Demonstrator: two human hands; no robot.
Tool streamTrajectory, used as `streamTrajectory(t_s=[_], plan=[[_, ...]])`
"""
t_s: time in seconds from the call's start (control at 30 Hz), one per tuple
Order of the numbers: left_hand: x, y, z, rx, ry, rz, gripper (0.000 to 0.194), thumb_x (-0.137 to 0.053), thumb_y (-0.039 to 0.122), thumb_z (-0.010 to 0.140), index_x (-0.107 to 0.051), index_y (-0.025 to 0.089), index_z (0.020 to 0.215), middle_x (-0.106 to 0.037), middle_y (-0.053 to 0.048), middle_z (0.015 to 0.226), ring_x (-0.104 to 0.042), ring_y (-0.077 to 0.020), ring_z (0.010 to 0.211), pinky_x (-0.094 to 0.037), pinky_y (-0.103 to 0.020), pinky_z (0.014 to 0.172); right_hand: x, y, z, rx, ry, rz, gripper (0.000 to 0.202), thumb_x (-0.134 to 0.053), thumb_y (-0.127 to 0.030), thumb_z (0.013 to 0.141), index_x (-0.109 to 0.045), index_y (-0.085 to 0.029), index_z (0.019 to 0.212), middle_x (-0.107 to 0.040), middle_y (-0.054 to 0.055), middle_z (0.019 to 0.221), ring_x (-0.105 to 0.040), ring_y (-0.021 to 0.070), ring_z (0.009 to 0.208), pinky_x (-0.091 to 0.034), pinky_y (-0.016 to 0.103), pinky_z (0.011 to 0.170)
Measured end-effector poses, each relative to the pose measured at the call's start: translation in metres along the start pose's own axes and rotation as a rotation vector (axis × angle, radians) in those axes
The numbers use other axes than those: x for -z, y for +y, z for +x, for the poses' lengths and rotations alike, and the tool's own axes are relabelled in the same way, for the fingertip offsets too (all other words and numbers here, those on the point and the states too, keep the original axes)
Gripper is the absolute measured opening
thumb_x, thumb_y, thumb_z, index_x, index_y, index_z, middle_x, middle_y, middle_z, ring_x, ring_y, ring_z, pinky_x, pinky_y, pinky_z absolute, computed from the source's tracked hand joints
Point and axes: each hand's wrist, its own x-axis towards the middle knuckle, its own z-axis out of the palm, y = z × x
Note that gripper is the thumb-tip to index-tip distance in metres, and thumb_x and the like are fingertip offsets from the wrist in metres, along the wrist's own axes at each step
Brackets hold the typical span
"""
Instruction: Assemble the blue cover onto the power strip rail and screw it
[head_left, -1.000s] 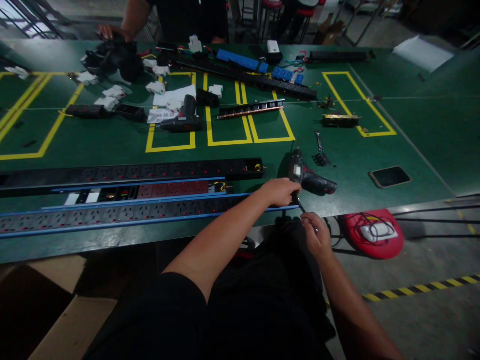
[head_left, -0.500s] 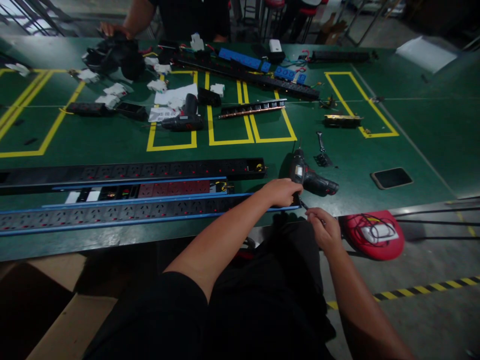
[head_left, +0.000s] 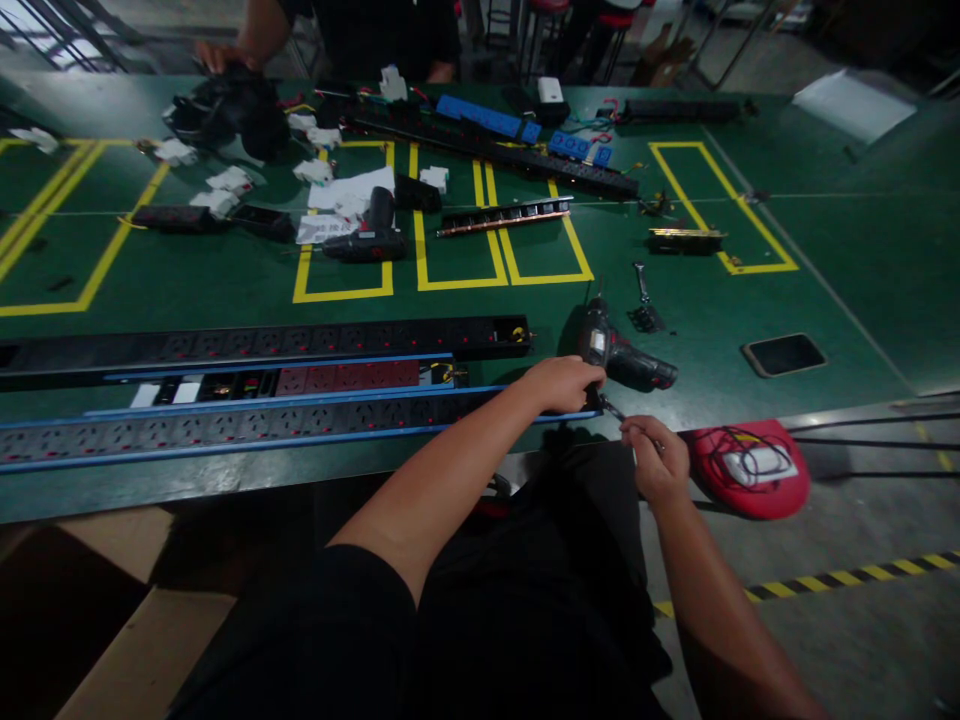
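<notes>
A long black power strip (head_left: 322, 418) with blue edges lies along the near side of the table. My left hand (head_left: 568, 384) is closed at its right end, with the fingertips partly hidden. My right hand (head_left: 657, 455) is closed around a slim metal wrench (head_left: 613, 407), just off the table edge. The wrench's far end meets the strip's end by my left fingers. A cordless drill (head_left: 619, 350) lies right behind my left hand.
Two more strips, one a black strip (head_left: 360, 338), lie behind. A small wrench (head_left: 640, 282), a phone (head_left: 784, 355) and a second drill (head_left: 367, 238) rest on the green table. A red stool (head_left: 795, 490) stands at right. Across the table is a co-worker's hand (head_left: 225, 57).
My right hand has shifted slightly to the right, and the wrench has turned a little, showing more of its shaft. My left hand stays at the strip's end.
</notes>
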Motion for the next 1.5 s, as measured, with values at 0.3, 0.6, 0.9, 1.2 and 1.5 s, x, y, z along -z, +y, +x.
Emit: streamTrajectory(t_s=[0.3,0.6,0.9,1.2,1.5], plan=[[-0.003,-0.001,0.001,0.038,-0.013,0.005,0.037,-0.051,0.022,0.083,-0.061,0.029,0.118,-0.064,-0.006,0.104,-0.061,-0.0217,0.096,-0.047,-0.031,0.076,0.001,-0.007,0.000,0.010,0.060,0.048,0.019,-0.052,-0.028,0.091,-0.067,-0.019,0.085,-0.059,0.002,0.070,-0.055,0.0162,0.065,-0.043,0.029,0.060],[-0.002,-0.001,0.001,0.001,-0.002,0.025,0.034,-0.052,0.024,0.082,-0.061,0.026,0.114,-0.065,-0.007,0.103,-0.060,-0.0226,0.097,-0.047,-0.031,0.074,-0.006,-0.010,0.010,0.036,0.087,0.069,0.019,-0.051,-0.030,0.093,-0.067,-0.020,0.093,-0.060,0.002,0.076,-0.057,0.0173,0.072,-0.044,0.031,0.065],[-0.001,-0.001,0.000,0.020,-0.013,0.015,0.035,-0.052,0.024,0.082,-0.060,0.027,0.116,-0.064,-0.006,0.107,-0.059,-0.0216,0.098,-0.047,-0.031,0.077,-0.009,-0.009,0.015,0.050,0.122,0.093,0.017,-0.052,-0.029,0.094,-0.066,-0.021,0.096,-0.058,0.002,0.077,-0.055,0.0163,0.070,-0.043,0.030,0.064],[0.001,-0.002,0.002,0.010,-0.067,0.037,0.035,-0.055,0.025,0.082,-0.061,0.025,0.116,-0.063,-0.007,0.107,-0.060,-0.0221,0.097,-0.047,-0.031,0.076,-0.012,-0.017,0.023,0.111,0.116,0.051,0.016,-0.050,-0.027,0.094,-0.064,-0.021,0.098,-0.059,0.002,0.078,-0.056,0.0161,0.070,-0.044,0.030,0.063],[0.002,-0.002,0.000,-0.015,-0.060,0.083,0.035,-0.055,0.027,0.083,-0.058,0.026,0.118,-0.065,-0.007,0.106,-0.061,-0.0239,0.101,-0.049,-0.031,0.078,-0.017,-0.018,0.040,0.149,0.077,-0.095,0.018,-0.050,-0.027,0.093,-0.063,-0.022,0.104,-0.065,0.005,0.088,-0.060,0.0190,0.076,-0.049,0.034,0.069]])
